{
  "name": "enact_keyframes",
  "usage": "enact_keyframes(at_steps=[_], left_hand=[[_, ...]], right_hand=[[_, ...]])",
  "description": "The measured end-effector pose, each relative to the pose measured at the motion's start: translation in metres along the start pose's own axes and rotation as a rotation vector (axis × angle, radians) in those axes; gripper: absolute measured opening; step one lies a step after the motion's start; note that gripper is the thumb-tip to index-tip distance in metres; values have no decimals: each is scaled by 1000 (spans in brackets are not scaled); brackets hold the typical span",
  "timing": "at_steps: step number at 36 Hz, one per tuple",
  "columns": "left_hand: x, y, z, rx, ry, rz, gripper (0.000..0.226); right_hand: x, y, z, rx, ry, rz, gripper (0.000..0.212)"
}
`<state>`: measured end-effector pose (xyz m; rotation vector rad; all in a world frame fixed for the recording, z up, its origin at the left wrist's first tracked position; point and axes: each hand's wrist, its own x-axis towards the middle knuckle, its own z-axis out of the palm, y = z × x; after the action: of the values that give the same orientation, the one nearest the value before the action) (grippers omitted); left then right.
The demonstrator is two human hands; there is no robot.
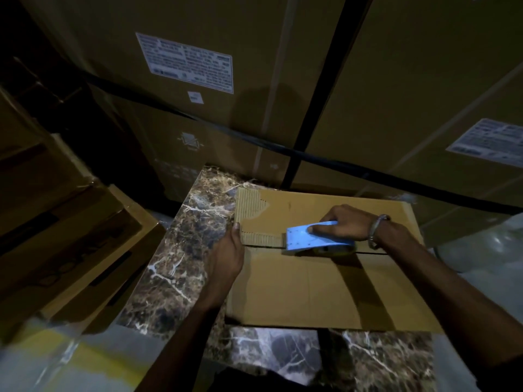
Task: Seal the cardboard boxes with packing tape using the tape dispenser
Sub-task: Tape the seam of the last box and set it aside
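Observation:
A brown cardboard box lies on a dark marble table, its two top flaps meeting at a centre seam. Torn paper exposes the corrugation at the far left flap. My right hand grips the blue tape dispenser, which sits on the seam near its middle, blade end toward the left. My left hand holds the box's left edge at the seam, thumb on top of the flap. Whether tape lies on the seam I cannot make out in the dim light.
Large stacked cartons with white labels rise right behind the table, crossed by dark straps. More cardboard boxes stand to the left. Plastic-wrapped goods are at the right. The scene is dimly lit.

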<state>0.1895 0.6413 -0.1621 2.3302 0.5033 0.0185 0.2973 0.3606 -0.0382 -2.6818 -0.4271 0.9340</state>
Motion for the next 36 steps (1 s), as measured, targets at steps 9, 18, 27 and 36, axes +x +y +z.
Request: enact_keyframes(at_steps=[9,18,27,36], left_hand=[[1,-6,4,6,11,21,66],[21,-1,-18,71,-39,29,61],[93,-17,-50,307,-85,230,63],[46,6,-22,471,176,268,49]], right_hand=[[-22,49,0,-57,63,102,59],[-19,13,12,-148,-16,117,67],[-27,-23,57,128,92,114,71],[-43,-37,62,67,291,81,68]])
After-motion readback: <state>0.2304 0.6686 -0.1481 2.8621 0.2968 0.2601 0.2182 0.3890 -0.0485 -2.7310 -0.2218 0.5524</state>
